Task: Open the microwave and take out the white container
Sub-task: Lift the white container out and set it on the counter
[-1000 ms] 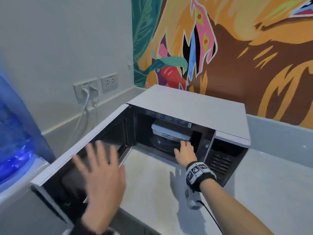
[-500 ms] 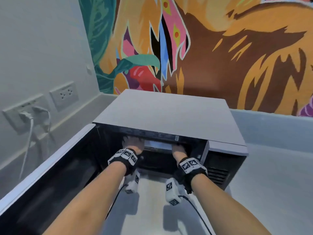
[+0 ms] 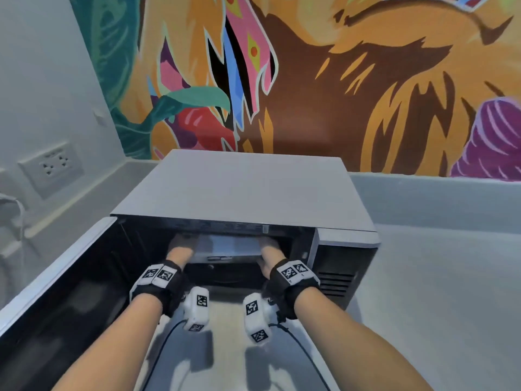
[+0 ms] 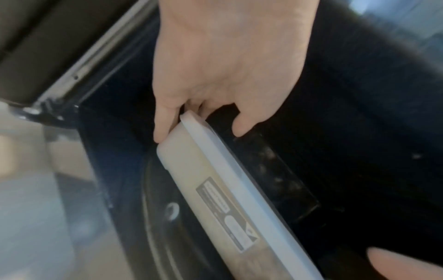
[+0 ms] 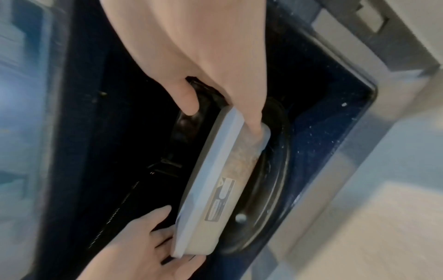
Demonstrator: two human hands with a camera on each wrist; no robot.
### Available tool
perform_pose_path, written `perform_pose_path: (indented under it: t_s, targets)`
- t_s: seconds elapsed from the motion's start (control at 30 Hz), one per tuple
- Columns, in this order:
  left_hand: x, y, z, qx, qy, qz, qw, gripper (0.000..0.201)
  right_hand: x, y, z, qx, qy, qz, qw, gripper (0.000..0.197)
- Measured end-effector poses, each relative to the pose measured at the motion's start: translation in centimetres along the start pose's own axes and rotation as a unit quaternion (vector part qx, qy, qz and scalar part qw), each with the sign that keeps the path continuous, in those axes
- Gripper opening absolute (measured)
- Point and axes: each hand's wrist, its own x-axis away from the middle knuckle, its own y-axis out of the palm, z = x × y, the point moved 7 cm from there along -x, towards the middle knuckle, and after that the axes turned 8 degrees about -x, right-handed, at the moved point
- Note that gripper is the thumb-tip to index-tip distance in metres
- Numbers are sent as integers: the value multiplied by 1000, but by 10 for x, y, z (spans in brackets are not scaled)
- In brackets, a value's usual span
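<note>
The grey microwave (image 3: 242,190) stands on the counter, its door (image 3: 56,292) swung wide to the left. Inside the dark cavity sits the white lidded container (image 3: 228,246), with a label on its side (image 4: 225,212). My left hand (image 3: 181,248) grips its left end, thumb over the lid and fingers under the rim (image 4: 199,132). My right hand (image 3: 269,246) grips the right end the same way (image 5: 218,106). The glass turntable (image 5: 271,170) lies just below the container (image 5: 215,180); I cannot tell whether they touch. The microwave's top edge hides my fingertips in the head view.
Wall sockets (image 3: 52,167) and a plugged-in cord (image 3: 11,204) are on the left wall. A painted mural (image 3: 338,94) fills the back wall. Grey counter (image 3: 437,292) stretches right of the microwave, and pale counter (image 3: 225,348) shows between my forearms.
A second ago my left hand hung open by the door while the right reached in. The left hand then went inside, and both now hold the container's ends. My head has moved closer.
</note>
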Motion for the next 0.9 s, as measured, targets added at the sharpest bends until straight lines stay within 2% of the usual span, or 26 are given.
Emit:
perform_pose_path:
  t_s: [0.07,0.1,0.13,0.2,0.3,0.4,0.43,0.53,0.63,0.67,0.73,0.77,0.83,0.9]
  targets:
    - [20,-6,-3,75,5,38,996,59,25,7,-5,-17,-38,-28,999,47]
    - [35,-8,-8,92,3,64,994,56,31,6,0,-33,-43,-33,998,51]
    - [48,-10,-17,91,-14,84,992,53,33,5,10,-55,-38,-37,997,56]
    - [79,-5,-39,104,-33,115,987,61,49,0,30,-44,-47,-50,997,67]
    - [129,18,-75,111,-43,124,985,73,72,-17,72,-33,-54,-79,995,78]
    - [182,53,-96,100,-57,85,990,80,85,-42,125,-34,-27,-97,994,83]
    - [200,65,-100,107,-76,68,989,80,92,-55,138,-36,-14,-90,995,80]
    - [248,101,-93,126,-81,33,988,95,103,-102,176,-35,5,-67,997,62]
    - [283,141,-76,129,-61,-1,990,100,101,-164,204,-33,-15,-2,999,76]
    - [290,155,-68,128,-51,-13,990,99,103,-185,208,-38,-22,13,999,68]
    - [302,186,-47,120,-12,-41,992,99,117,-225,204,-74,-21,54,996,23]
    - [306,198,-38,113,7,-57,992,99,118,-244,204,-90,-25,76,993,12]
    - [320,225,-13,114,20,-99,988,86,124,-286,202,-106,-49,117,986,11]
    - [333,246,14,109,29,-127,985,70,125,-321,201,-112,-53,146,981,19]
